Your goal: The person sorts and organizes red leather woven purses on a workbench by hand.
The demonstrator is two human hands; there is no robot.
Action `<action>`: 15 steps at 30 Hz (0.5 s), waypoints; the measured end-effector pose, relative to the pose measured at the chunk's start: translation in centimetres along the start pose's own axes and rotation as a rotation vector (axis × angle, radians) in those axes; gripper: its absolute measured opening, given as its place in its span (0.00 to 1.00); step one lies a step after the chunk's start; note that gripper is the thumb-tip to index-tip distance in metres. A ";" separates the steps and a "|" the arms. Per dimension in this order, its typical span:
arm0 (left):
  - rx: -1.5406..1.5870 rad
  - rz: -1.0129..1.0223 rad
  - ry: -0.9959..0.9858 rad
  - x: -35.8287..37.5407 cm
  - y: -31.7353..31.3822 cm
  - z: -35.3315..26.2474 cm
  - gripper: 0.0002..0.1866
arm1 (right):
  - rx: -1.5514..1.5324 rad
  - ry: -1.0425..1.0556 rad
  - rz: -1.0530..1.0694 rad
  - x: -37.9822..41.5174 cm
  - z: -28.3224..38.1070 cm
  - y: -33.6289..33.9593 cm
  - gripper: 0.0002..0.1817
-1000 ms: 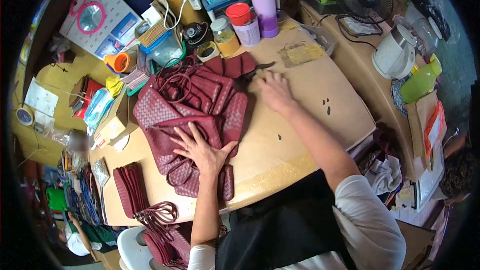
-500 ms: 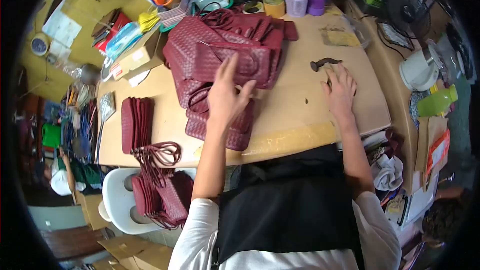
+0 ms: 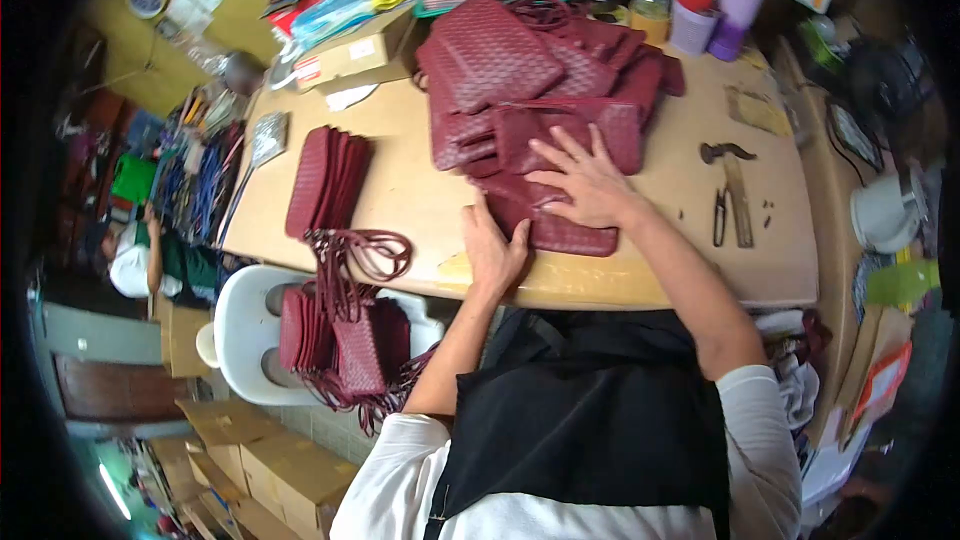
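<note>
Several woven burgundy pouches (image 3: 490, 55) lie piled at the back middle of the table. At the front of the pile lies one pouch (image 3: 575, 238), partly covered by my hands. My left hand (image 3: 494, 252) is at its left front corner, thumb and index finger apart. Spread fingers of my right hand (image 3: 590, 185) rest flat on the pouches, across the front one and the one behind it. To the right lie a hammer (image 3: 738, 195) with a wooden handle and a small dark tool (image 3: 719, 218), both away from my hands.
A stack of burgundy pouches (image 3: 325, 180) with looped straps (image 3: 375, 260) lies on the left of the table (image 3: 420, 230). Beside it, a white chair (image 3: 240, 340) holds more pouches. Cups and jars (image 3: 690, 25) line the back. A person (image 3: 140, 260) is at far left.
My right hand has left the hammer and moved left onto the pouches. My left hand has come down from above the pile to the front pouch's corner. The view has shifted.
</note>
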State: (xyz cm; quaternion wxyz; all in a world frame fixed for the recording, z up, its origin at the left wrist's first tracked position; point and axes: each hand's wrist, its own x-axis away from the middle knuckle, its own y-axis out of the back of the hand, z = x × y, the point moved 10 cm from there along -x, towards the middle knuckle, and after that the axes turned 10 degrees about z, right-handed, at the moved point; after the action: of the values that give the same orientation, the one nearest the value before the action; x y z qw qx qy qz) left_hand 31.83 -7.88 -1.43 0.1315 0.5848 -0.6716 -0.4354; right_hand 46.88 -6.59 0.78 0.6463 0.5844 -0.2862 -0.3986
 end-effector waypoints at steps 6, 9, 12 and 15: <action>0.976 0.148 0.213 0.1 1.4 1.3 0.24 | -0.008 0.038 0.016 0.4 0.1 1.0 0.30; 1.032 0.234 0.138 -0.3 5.6 -3.3 0.11 | 0.028 -0.098 0.108 1.4 -1.2 1.6 0.30; 1.171 0.096 0.109 0.5 14.3 -8.3 0.13 | 0.045 -0.083 0.009 2.7 -1.7 1.6 0.29; 1.138 -0.232 0.036 1.3 18.9 -8.9 0.09 | -0.007 -0.171 -0.034 3.9 0.2 4.3 0.24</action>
State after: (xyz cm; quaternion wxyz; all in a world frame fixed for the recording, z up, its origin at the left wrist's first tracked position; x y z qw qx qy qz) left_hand 24.85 -14.08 17.28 -0.2408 0.6407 -0.7290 -0.0076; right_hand 49.44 -9.99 4.63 0.6148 0.5508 -0.3290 -0.4588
